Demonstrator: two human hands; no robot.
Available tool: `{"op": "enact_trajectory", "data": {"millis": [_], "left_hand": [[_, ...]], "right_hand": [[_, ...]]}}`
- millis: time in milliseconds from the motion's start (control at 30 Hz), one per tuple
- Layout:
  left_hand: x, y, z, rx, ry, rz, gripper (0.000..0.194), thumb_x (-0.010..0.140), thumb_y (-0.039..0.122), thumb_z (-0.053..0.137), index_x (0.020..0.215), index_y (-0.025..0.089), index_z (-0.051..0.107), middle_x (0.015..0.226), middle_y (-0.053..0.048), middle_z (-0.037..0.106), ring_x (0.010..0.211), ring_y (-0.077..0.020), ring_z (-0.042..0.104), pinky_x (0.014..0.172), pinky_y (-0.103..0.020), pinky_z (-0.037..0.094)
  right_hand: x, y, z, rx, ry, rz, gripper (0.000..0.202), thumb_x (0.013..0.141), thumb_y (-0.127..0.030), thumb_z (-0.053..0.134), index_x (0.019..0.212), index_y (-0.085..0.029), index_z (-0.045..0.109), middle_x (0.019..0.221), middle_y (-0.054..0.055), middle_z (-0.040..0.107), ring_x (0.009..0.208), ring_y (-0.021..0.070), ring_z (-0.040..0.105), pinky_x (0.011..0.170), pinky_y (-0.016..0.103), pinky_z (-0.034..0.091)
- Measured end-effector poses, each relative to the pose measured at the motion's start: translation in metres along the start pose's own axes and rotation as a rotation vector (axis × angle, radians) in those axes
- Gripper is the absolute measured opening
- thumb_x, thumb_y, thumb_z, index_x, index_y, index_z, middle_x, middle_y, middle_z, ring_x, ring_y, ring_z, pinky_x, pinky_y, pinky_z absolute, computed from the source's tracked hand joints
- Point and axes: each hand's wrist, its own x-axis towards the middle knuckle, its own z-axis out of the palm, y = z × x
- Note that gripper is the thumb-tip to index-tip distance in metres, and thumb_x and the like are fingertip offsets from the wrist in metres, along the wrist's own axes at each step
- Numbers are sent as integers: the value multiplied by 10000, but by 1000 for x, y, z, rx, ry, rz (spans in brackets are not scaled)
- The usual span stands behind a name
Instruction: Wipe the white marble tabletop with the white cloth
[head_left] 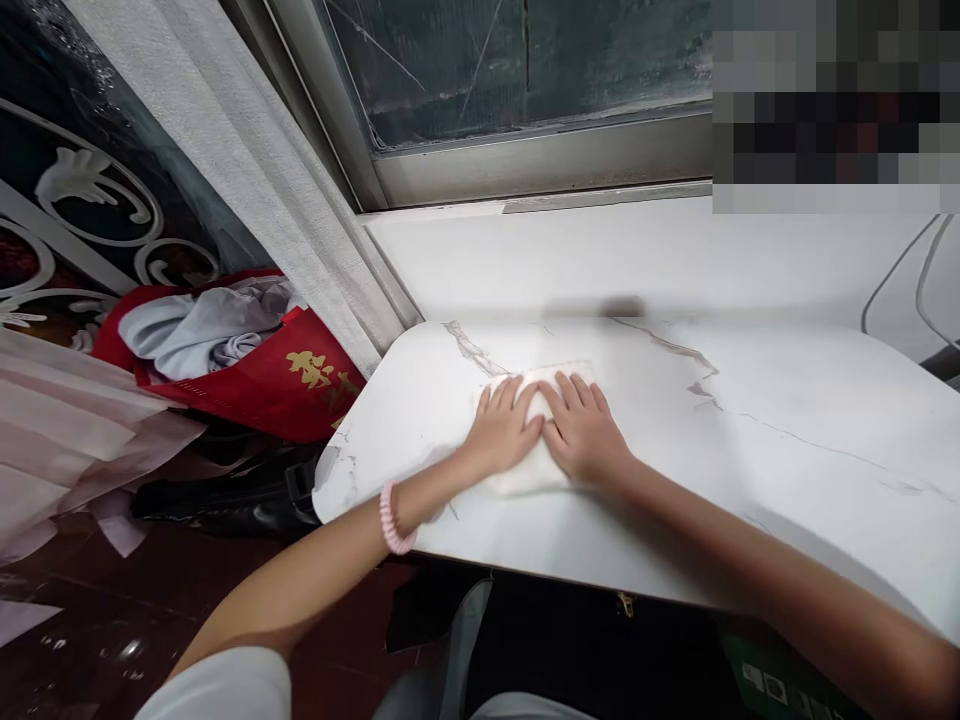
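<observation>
A white cloth (531,478) lies flat on the white, marble-patterned tabletop (780,480). Both my hands press on it side by side, thumbs close together. My left hand (501,430) rests on the cloth's left part with its fingers stretched forward; a pink coiled band (396,518) circles that wrist. On the right part, my right hand (581,425) lies palm down, fingers also stretched out. Neither hand is wrapped round the cloth. The palms hide much of its middle.
Left of the table stands a red bag (247,385) with pale clothes (202,325) in it, beside a light curtain (247,150). A black bag-like item (232,495) lies below. Behind the tabletop are a white wall and a window (540,80). Cables (892,275) hang at right.
</observation>
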Motion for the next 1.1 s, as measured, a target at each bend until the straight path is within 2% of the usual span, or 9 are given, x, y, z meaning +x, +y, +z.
{"op": "enact_trajectory", "data": {"millis": [100,167,300,467,600,700,800,900,1100], "left_hand": [[48,-19,0,-47,152,-98,429,969,281,380,1391,219,429,1501,-79,412,1418,-222,311,1184,-477,206],[76,-30,0,-53,226,-100,399,965,265,376,1353,231,466,1457,-73,465,1381,-209,364,1174,-458,231],[123,-55,-4,-51,242,-2,384,957,257,382,1318,228,509,1407,-69,515,1331,-209,422,1147,-420,279],[159,-83,-11,-46,220,90,405,957,263,364,1334,219,507,1400,-65,525,1324,-201,428,1130,-383,299],[168,-92,-10,-25,229,88,409,970,277,355,1348,214,499,1422,-66,508,1328,-197,424,1134,-373,287],[162,-92,-9,-5,211,68,424,987,291,336,1381,209,467,1459,-75,468,1358,-194,386,1148,-380,261],[141,-89,-13,32,185,35,439,999,294,314,1406,188,436,1485,-92,433,1376,-198,363,1155,-391,247],[105,-87,-18,81,171,2,445,1004,284,291,1420,181,408,1502,-104,412,1391,-210,346,1157,-421,244],[12,-84,-22,128,151,-105,463,1008,284,265,1443,168,369,1529,-125,368,1421,-246,301,1167,-479,215]], "right_hand": [[52,9,7,70,36,10,531,931,-253,325,1439,-171,453,1520,119,402,1397,306,328,1138,485,240],[81,14,13,102,76,20,513,925,-247,330,1410,-185,485,1495,114,438,1379,292,351,1129,477,252],[124,19,26,79,169,63,484,924,-244,339,1368,-180,521,1440,127,495,1335,292,386,1101,482,273],[159,15,39,27,242,108,454,912,-216,344,1303,-142,563,1361,162,546,1257,320,427,1036,488,321],[172,15,45,9,276,103,443,898,-215,357,1272,-129,577,1293,179,578,1202,335,451,997,492,338],[169,14,47,5,289,72,468,906,-227,335,1302,-119,559,1347,183,545,1245,338,423,1023,493,310],[155,5,45,0,262,43,490,922,-243,315,1340,-115,536,1404,188,505,1290,340,398,1045,502,290],[134,-15,42,6,223,26,513,937,-265,300,1385,-117,500,1446,188,472,1333,345,371,1065,521,269],[76,-68,30,59,140,-56,524,945,-296,319,1418,-130,470,1490,169,431,1376,338,345,1099,517,244]]}}
